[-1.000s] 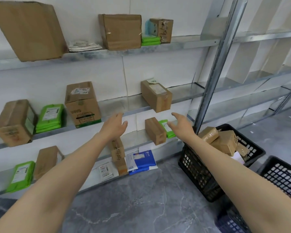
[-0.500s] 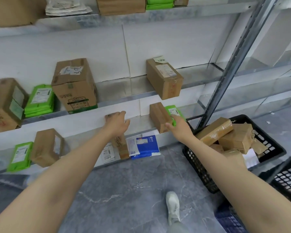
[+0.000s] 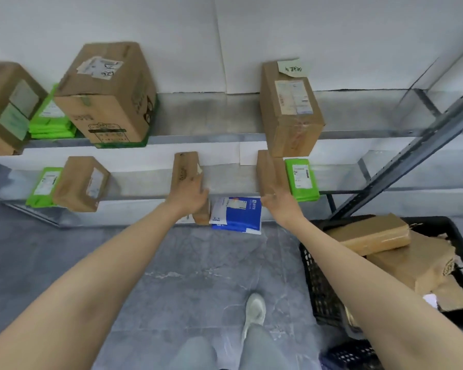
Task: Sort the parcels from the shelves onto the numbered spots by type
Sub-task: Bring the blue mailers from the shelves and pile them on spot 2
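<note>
The black crate (image 3: pixel 313 289) is part-filled, the shelves (image 3: pixel 225 124) well stocked. The left hand (image 3: pixel 187 194) touches the left carton (image 3: pixel 185 166), the right hand (image 3: pixel 280 202) the right carton (image 3: pixel 269 169); I cannot tell if either grip is closed.

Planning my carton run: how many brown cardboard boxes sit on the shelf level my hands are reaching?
3: the left box beside a green mailer, the middle box at the left hand, the right box at the right hand. Others may lie out of frame.

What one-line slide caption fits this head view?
Lower shelf: left hand on one brown box, right hand on a second brown box beside a green mailer.
</note>
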